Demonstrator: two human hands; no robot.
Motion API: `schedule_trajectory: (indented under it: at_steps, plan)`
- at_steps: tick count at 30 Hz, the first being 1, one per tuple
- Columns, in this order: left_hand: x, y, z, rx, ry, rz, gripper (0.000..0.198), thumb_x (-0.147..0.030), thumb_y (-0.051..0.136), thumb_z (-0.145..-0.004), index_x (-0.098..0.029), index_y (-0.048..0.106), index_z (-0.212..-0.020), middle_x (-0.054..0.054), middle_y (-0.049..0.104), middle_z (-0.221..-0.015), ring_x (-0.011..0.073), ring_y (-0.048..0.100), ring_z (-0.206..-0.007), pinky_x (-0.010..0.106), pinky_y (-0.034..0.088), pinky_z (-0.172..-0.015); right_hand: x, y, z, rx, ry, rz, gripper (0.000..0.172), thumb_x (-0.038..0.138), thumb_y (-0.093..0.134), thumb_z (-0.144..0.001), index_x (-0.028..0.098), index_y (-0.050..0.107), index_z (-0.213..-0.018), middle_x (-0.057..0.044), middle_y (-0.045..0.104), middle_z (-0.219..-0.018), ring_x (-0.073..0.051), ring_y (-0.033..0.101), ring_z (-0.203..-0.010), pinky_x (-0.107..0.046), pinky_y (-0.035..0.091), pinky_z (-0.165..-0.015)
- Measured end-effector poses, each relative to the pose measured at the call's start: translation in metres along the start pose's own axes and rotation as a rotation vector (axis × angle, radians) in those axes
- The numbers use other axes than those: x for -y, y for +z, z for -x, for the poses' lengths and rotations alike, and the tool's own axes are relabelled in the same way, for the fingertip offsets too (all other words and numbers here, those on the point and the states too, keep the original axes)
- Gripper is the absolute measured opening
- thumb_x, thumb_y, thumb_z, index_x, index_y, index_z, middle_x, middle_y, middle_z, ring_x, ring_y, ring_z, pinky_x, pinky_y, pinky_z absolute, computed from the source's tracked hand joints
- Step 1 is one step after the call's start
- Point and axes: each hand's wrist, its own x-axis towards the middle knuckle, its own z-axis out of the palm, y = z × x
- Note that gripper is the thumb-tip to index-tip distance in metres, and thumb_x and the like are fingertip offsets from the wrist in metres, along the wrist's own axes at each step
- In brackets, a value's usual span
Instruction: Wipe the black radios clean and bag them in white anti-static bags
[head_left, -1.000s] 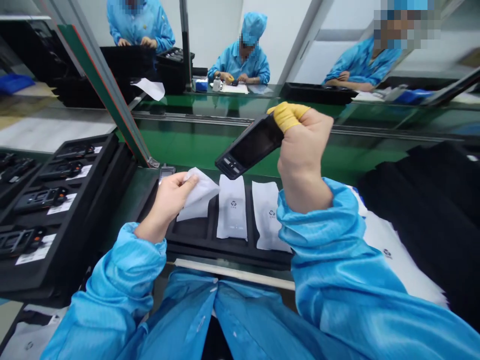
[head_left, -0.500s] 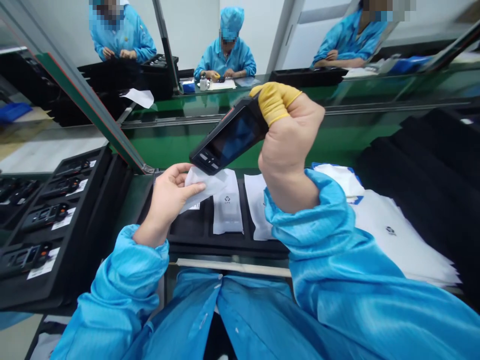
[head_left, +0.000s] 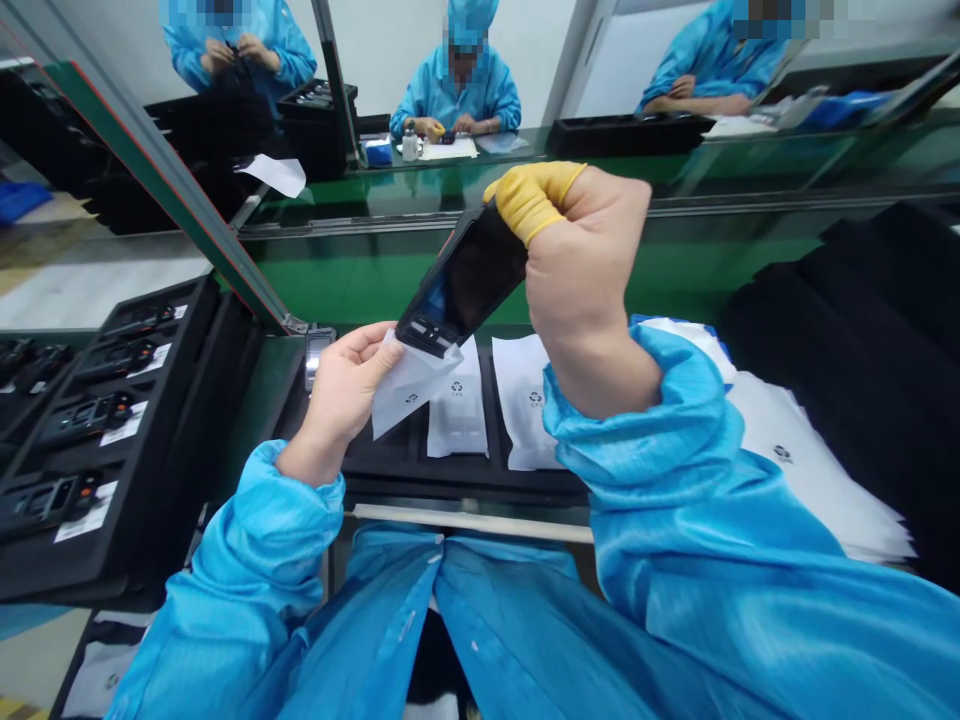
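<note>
My right hand (head_left: 581, 240), with yellow finger covers on some fingers, grips the upper end of a black handheld device (head_left: 476, 275) with a dark screen and keys at its lower end. The device is tilted, its lower end in the mouth of a translucent white plastic bag (head_left: 409, 390). My left hand (head_left: 349, 385) pinches that bag's edge between thumb and fingers. Below, a black foam tray (head_left: 390, 460) holds a bagged device (head_left: 457, 415) and another white bag (head_left: 521, 400), partly hidden by my right wrist.
On the left, black trays (head_left: 135, 500) hold several similar devices with white labels. A stack of white bags (head_left: 810, 470) lies at right, beside piled black foam sheets (head_left: 862, 310). Across a green-edged bench sit three people in blue smocks. A metal post (head_left: 172, 180) slants at left.
The device's lower end has gone from above the bag into its mouth, and the bag now hangs open around it. Across the bench, the left person's hands have risen.
</note>
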Motion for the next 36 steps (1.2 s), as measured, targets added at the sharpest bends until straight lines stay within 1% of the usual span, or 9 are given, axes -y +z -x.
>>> schedule_trajectory:
  at_steps: [7, 10, 14, 17, 21, 25, 28, 31, 36]
  plan:
    - [-0.004, 0.008, 0.000, 0.029, 0.003, -0.050, 0.051, -0.044, 0.091, -0.049, -0.021, 0.073, -0.091, 0.003, 0.076, -0.086, 0.0213, 0.071, -0.084, 0.033, 0.057, -0.077, 0.018, 0.007, 0.000, -0.033, 0.035, -0.045, 0.020, 0.014, 0.064, -0.080, 0.019, 0.066, -0.062, 0.007, 0.052, -0.055, -0.007, 0.051, -0.059, -0.025, 0.042, -0.060]
    - [-0.004, 0.009, 0.001, 0.024, 0.014, -0.125, 0.044, -0.041, 0.090, -0.049, -0.019, 0.074, -0.083, 0.004, 0.075, -0.088, 0.0239, 0.069, -0.091, 0.035, 0.055, -0.080, 0.016, 0.009, -0.002, -0.076, 0.027, -0.098, 0.021, 0.014, 0.065, -0.079, 0.021, 0.066, -0.060, 0.007, 0.051, -0.055, -0.008, 0.050, -0.058, -0.027, 0.042, -0.060]
    - [0.000, 0.003, -0.002, -0.036, 0.000, -0.223, 0.036, -0.049, 0.085, -0.056, -0.017, 0.071, -0.066, 0.006, 0.073, -0.080, 0.0222, 0.067, -0.083, 0.032, 0.053, -0.071, 0.006, 0.007, -0.002, -0.085, 0.043, -0.047, 0.021, 0.015, 0.065, -0.081, 0.025, 0.066, -0.063, 0.006, 0.056, -0.062, -0.011, 0.055, -0.063, -0.028, 0.047, -0.065]
    - [0.008, -0.005, -0.004, -0.102, -0.004, -0.276, 0.044, -0.060, 0.079, -0.060, -0.019, 0.070, -0.073, 0.004, 0.072, -0.073, 0.0188, 0.065, -0.074, 0.027, 0.049, -0.062, 0.000, 0.004, -0.001, -0.090, 0.056, 0.012, 0.018, 0.016, 0.064, -0.083, 0.024, 0.065, -0.067, 0.005, 0.059, -0.066, -0.011, 0.058, -0.068, -0.027, 0.048, -0.070]
    - [0.027, -0.014, 0.001, -0.042, -0.177, -0.253, 0.057, -0.050, 0.088, -0.047, -0.018, 0.070, -0.091, 0.006, 0.075, -0.083, 0.0193, 0.068, -0.077, 0.027, 0.051, -0.066, -0.004, -0.002, -0.002, -0.139, 0.056, -0.016, 0.019, 0.015, 0.065, -0.083, 0.022, 0.066, -0.066, 0.004, 0.061, -0.066, -0.011, 0.058, -0.067, -0.027, 0.049, -0.069]
    - [0.044, -0.015, 0.008, 0.026, -0.330, -0.272, 0.040, -0.040, 0.087, -0.045, -0.015, 0.069, -0.071, 0.003, 0.069, -0.063, 0.0157, 0.063, -0.058, 0.028, 0.050, -0.059, -0.007, -0.010, -0.002, -0.164, 0.104, -0.011, 0.024, 0.012, 0.067, -0.080, 0.027, 0.066, -0.061, 0.005, 0.061, -0.062, -0.012, 0.056, -0.064, -0.027, 0.050, -0.066]
    - [0.048, -0.013, 0.009, -0.029, -0.278, -0.278, 0.039, -0.033, 0.086, -0.044, -0.016, 0.067, -0.073, -0.001, 0.068, -0.060, 0.0134, 0.062, -0.057, 0.027, 0.048, -0.061, -0.009, -0.012, 0.000, -0.146, 0.118, 0.045, 0.026, 0.015, 0.066, -0.081, 0.030, 0.065, -0.061, 0.006, 0.063, -0.064, -0.013, 0.059, -0.067, -0.027, 0.052, -0.069]
    - [0.044, -0.010, 0.008, -0.070, -0.190, -0.304, 0.048, -0.026, 0.087, -0.041, -0.016, 0.065, -0.083, -0.003, 0.066, -0.059, 0.0128, 0.062, -0.058, 0.026, 0.047, -0.062, -0.012, -0.008, 0.008, -0.155, 0.066, 0.014, 0.020, 0.013, 0.065, -0.081, 0.026, 0.067, -0.065, 0.005, 0.066, -0.067, -0.012, 0.062, -0.070, -0.028, 0.053, -0.070]
    - [0.028, -0.002, 0.010, -0.032, -0.160, -0.305, 0.049, -0.025, 0.086, -0.044, -0.017, 0.062, -0.085, -0.003, 0.067, -0.062, 0.0133, 0.062, -0.058, 0.024, 0.047, -0.056, -0.023, 0.004, 0.028, -0.096, 0.056, -0.060, 0.011, 0.026, 0.063, -0.085, 0.021, 0.070, -0.077, 0.004, 0.070, -0.077, -0.011, 0.067, -0.078, -0.028, 0.054, -0.080]
